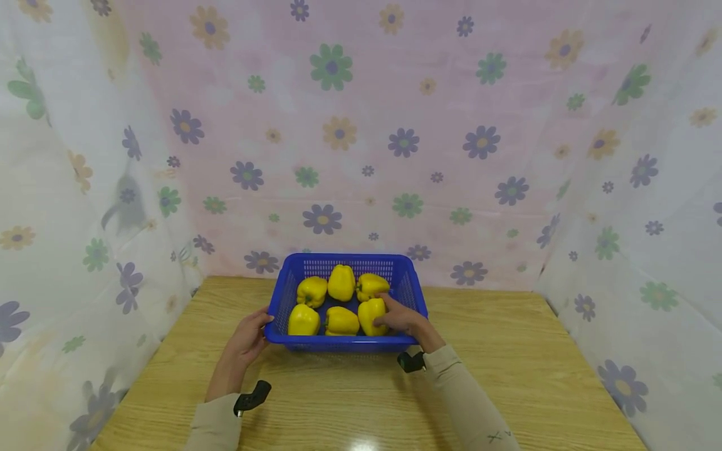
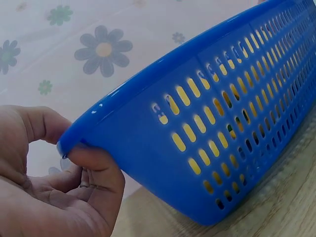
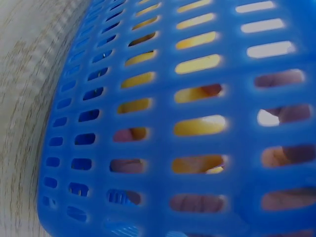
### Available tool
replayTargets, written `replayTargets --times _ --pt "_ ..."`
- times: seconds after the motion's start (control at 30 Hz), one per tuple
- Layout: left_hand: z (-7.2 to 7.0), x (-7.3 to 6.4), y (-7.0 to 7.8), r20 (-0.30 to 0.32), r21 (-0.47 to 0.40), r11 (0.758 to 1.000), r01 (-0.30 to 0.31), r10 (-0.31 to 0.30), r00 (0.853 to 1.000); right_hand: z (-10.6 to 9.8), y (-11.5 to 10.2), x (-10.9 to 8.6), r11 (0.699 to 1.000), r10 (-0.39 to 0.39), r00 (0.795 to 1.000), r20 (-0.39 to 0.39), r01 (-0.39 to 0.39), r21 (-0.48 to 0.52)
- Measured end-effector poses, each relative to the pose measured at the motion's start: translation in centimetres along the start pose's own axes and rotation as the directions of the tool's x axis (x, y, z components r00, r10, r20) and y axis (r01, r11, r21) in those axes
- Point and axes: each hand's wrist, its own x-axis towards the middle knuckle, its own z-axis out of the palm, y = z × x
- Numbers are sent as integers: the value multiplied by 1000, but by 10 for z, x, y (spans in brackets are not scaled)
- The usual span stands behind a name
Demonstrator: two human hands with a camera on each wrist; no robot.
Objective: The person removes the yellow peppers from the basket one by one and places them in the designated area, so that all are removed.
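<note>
A blue plastic basket (image 1: 420, 294) with slotted walls stands on the table, holding several yellow bell peppers in two rows. My left hand (image 1: 248, 337) pinches the rim at the basket's left side; in the left wrist view its thumb and a curled finger (image 2: 101, 165) clasp the blue edge. Inside the basket, my right hand (image 1: 402, 316) grips the yellow bell pepper (image 1: 370, 316) at the front right, fingers over its top and side. Through the slots of the basket wall (image 3: 158, 98), the right wrist view gives only bits of that hand's fingers and of yellow pepper.
Other bell peppers (image 1: 341, 283) sit beside and behind the gripped one. Under the basket is a wood-grain table (image 1: 338, 401). Flower-printed sheets (image 1: 361, 125) hang close behind the basket and along both sides. A small black device (image 1: 252, 397) is strapped at each wrist.
</note>
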Motion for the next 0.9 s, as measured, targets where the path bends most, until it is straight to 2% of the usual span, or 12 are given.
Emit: replayTargets --times 0.33,0.57,0.9 --pt "4 0 -1 -37 -2 1000 -2 2 999 2 1 -1 999 -35 999 -35 35 -5" --pt "11 -5 4 -76 21 1000 4 -3 997 2 1 0 1000 -24 999 -30 24 -20" --pt "14 -6 5 -73 30 1000 -2 4 997 2 -1 -2 999 -40 997 -62 38 -35"
